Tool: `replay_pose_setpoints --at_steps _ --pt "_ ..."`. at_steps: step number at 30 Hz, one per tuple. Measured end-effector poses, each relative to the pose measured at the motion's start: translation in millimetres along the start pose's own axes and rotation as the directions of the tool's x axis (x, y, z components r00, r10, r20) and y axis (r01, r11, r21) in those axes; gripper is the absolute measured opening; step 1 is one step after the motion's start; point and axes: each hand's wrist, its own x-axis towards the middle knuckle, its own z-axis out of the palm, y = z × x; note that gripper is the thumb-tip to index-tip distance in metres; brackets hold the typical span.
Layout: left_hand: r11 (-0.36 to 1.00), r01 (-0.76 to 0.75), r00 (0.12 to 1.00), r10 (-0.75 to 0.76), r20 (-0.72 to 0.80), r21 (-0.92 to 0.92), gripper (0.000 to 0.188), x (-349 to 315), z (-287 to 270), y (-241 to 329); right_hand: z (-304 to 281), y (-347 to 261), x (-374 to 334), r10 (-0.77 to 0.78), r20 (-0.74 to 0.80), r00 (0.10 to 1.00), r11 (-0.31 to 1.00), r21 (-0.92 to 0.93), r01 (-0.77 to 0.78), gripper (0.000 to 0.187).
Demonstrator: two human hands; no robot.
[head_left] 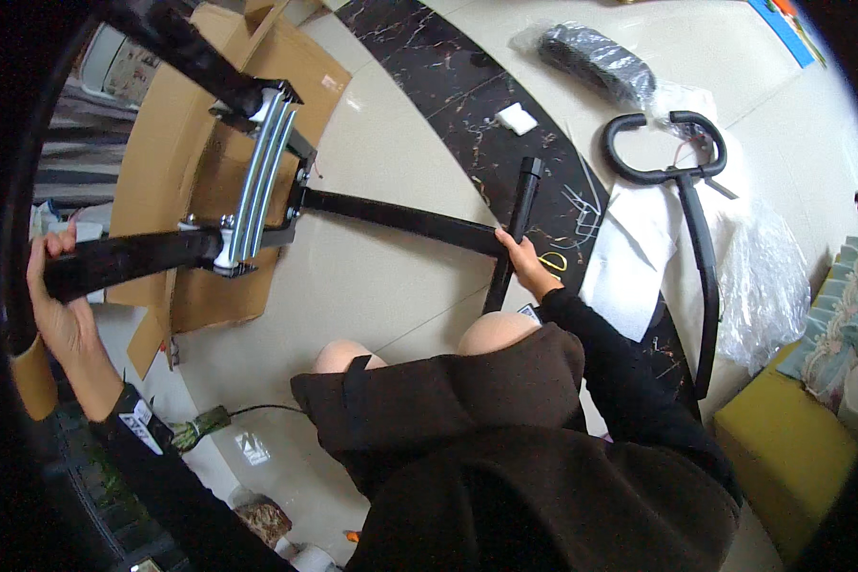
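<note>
A black metal exercise-machine frame (405, 220) stretches across the floor in front of me. Its long tube meets a crossbar (521, 200) at the right end. At the left end, parallel silver rods (263, 181) span two thick black arms, a lower one (133, 264) and an upper one (186, 50). The fingers of my left hand (67, 319) curl around the outer end of the lower arm. My right hand (530, 269) grips the frame where the tube joins the crossbar; its palm side is hidden.
Behind the silver rods stands an open cardboard box (176, 162). A black looped handlebar (701, 257) lies at right beside white foam sheet (629, 243) and clear plastic wrap (761, 286). Farther back are a wrapped black part (596, 62) and white foam piece (517, 118). A yellow-green seat (777, 429) stands right.
</note>
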Motion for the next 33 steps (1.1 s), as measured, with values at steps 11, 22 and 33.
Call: replay_pose_setpoints --at_steps 11,22,33 --pt "0.991 -0.097 0.989 0.086 0.12 0.091 0.016 -26.9 65.9 -23.1 -8.3 14.9 -4.4 0.062 0.079 0.995 0.695 -0.719 0.014 0.07" --pt "0.99 -0.106 0.993 0.101 0.053 0.096 0.015 -40.2 63.1 -26.6 -7.6 8.2 -7.9 0.068 0.047 0.997 0.606 -0.796 -0.004 0.076" --pt "0.968 -0.159 0.986 0.148 0.07 0.194 0.018 -60.7 31.6 -29.6 -1.6 4.3 1.0 0.173 0.035 0.984 0.484 -0.873 -0.054 0.072"
